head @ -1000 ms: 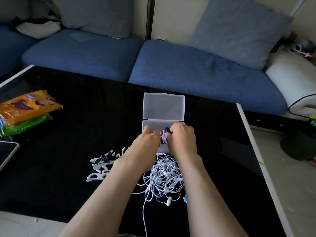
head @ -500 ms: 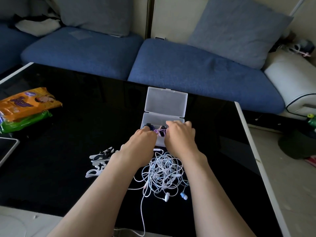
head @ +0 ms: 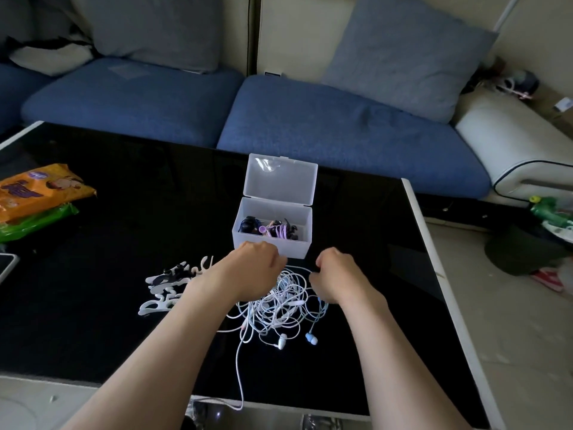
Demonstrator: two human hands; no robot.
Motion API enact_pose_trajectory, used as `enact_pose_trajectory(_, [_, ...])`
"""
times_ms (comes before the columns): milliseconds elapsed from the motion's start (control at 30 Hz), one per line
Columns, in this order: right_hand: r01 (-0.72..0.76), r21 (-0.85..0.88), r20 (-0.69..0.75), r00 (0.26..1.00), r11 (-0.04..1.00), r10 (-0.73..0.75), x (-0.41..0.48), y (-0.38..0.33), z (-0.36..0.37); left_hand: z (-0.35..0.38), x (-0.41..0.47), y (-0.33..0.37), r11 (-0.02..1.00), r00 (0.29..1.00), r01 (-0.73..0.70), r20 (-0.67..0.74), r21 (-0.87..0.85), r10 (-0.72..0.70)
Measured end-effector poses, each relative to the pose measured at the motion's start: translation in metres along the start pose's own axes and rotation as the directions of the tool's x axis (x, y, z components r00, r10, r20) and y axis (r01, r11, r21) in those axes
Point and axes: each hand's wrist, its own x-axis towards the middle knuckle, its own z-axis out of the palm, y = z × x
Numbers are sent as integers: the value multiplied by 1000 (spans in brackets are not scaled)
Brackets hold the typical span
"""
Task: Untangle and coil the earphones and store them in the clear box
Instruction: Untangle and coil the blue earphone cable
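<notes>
The clear box (head: 302,251) stands open on the black table, its lid (head: 280,178) tipped back. Inside lie a coiled black earphone (head: 247,225) and a coiled purple earphone (head: 279,230). In front of the box sits a tangle of white and pale blue earphones (head: 279,305), with one cable trailing to the near table edge. My left hand (head: 251,270) hovers over the tangle's left side, fingers loosely curled and holding nothing I can see. My right hand (head: 336,276) is at the tangle's right edge, its curled fingers meeting a white cable loop; the grip is hidden.
White and black cable clips (head: 173,282) lie left of the tangle. An orange snack bag (head: 40,189) on a green packet (head: 34,223) sits far left, with a tablet corner (head: 6,265) below. A blue sofa (head: 341,131) runs behind the table (head: 124,228); its right edge (head: 434,274) is close.
Both hands have drawn back out of the box toward me and now sit over the tangle. The purple and black coils stay in the box.
</notes>
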Motion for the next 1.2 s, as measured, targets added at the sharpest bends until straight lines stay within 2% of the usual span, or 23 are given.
enact_pose_trajectory(100, [-39,-23,9,999,999,40,5,21,14,1,-1,6,997,998,-13,54,-76,17])
enact_pose_trajectory(233, [-4,-29,22,1000,1000,4,9,37,16,2,-1,10,999,994,-13,107,-36,16])
enact_pose_trajectory(333, [-7,-20,69,998,1000,9,13,41,15,1,0,20,998,991,48,126,-44,-42])
enact_pose_trajectory(433, [3,67,32,999,998,-5,11,41,5,0,3,25,998,988,50,146,-23,-46])
enact_pose_trajectory(500, [29,230,-56,998,973,-16,7,38,-7,1,5,21,998,994,55,95,13,-56])
enact_pose_trajectory(567, [68,467,-112,994,882,-17,1,32,-18,4,7,20,998,997,54,50,21,-55])
enact_pose_trajectory(633, [115,669,-122,992,734,-45,-4,24,-28,7,10,20,999,999,42,26,-23,-42])
enact_pose_trajectory(733, [173,838,-159,985,517,-71,-10,16,-42,13,17,16,999,999,37,27,15,-38])
enact_pose_trajectory(867, [294,859,-286,955,418,-82,-20,13,-54,12,17,18,1000,999,-30,42,2,30])
enact_pose_trajectory(967, [380,846,-361,925,374,-122,-22,10,-56,7,17,25,992,993,-100,61,-73,105])
enact_pose_trajectory(1067, [395,871,-371,919,293,-135,-22,7,-57,6,19,27,970,987,-145,42,-195,156])
enact_pose_trajectory(1133, [386,885,-370,922,260,-110,-20,8,-59,6,21,26,959,990,-136,-15,-247,137])
enact_pose_trajectory(1200, [381,883,-379,923,275,-61,-18,10,-61,5,25,24,945,992,-61,-124,-322,22])
